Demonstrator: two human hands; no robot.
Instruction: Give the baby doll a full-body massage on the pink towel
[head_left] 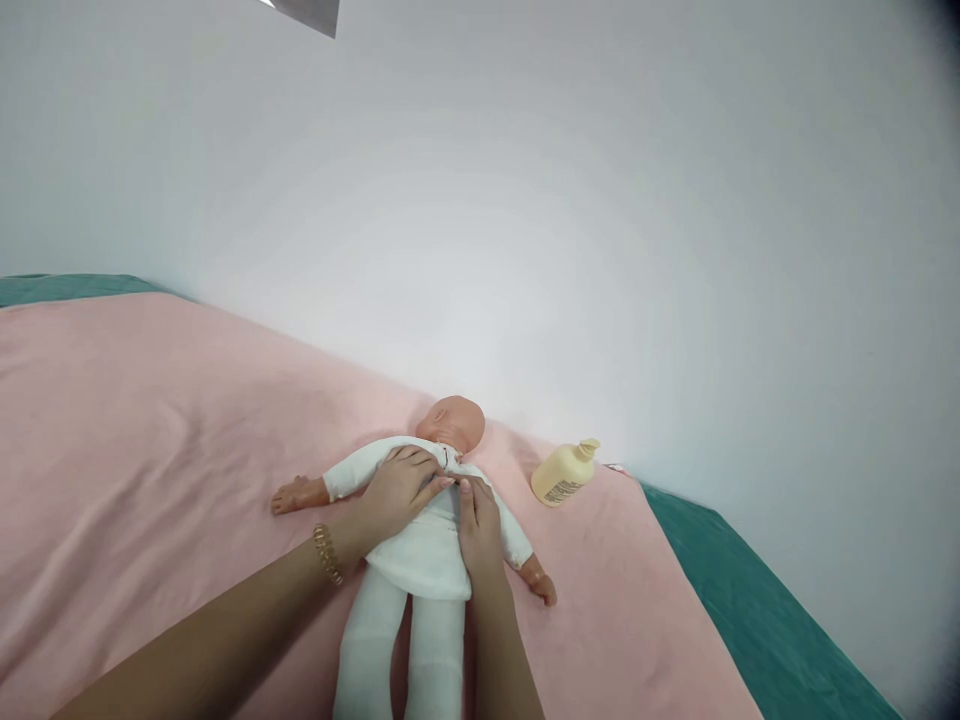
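Observation:
A baby doll (427,545) in white clothes lies stretched out with its arms spread and its head turned to one side. My left hand (405,485) rests on the left side of its chest, fingers laid over the white top and thumb pointing inward. On the other side of the chest lies my right hand (480,510), its thumb close to the left thumb; its fingers are partly hidden. Neither hand visibly lifts anything. A bracelet (328,553) circles my left wrist. To the right of the doll's head is a pale yellow pump bottle (562,474).
Under the doll spreads a wrinkled pink sheet (187,440). Green cloth (757,590) shows past its right edge and at the far left. A plain white wall (480,200) rises right behind the doll's head and the bottle.

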